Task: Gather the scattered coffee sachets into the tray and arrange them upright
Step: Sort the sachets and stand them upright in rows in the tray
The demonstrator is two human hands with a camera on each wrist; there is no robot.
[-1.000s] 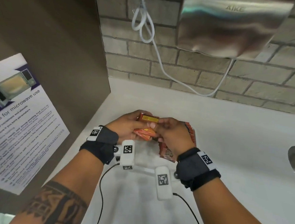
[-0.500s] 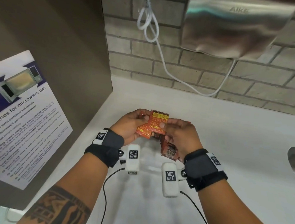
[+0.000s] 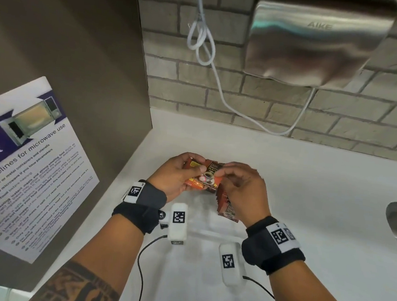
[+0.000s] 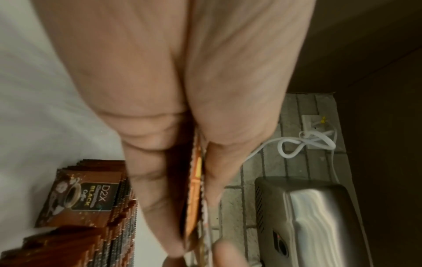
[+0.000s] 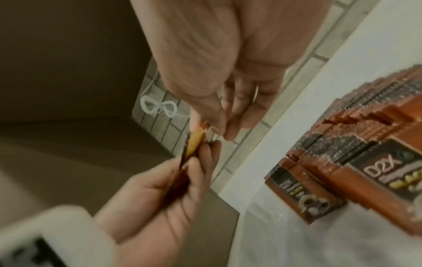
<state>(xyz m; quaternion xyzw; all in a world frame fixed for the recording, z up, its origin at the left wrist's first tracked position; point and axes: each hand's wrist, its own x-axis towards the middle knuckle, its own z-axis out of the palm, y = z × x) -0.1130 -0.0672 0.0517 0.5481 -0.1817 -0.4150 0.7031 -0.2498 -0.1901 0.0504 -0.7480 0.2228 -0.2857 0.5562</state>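
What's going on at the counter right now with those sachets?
A person holds a small bunch of coffee sachets above the white counter. The left hand grips the bunch and the right hand pinches its top edge. Below the hands, a row of sachets already stands upright, packed together. The tray itself is hard to make out.

A steel hand dryer (image 3: 317, 41) hangs above a white counter (image 3: 309, 182).

My left hand (image 3: 175, 176) and my right hand (image 3: 242, 189) meet in front of me, fingertips almost touching. Each pinches the small bundle of sachets (image 3: 206, 178) between thumb and fingers. Both forearms reach forward, wrists banded, left palm turned inward.
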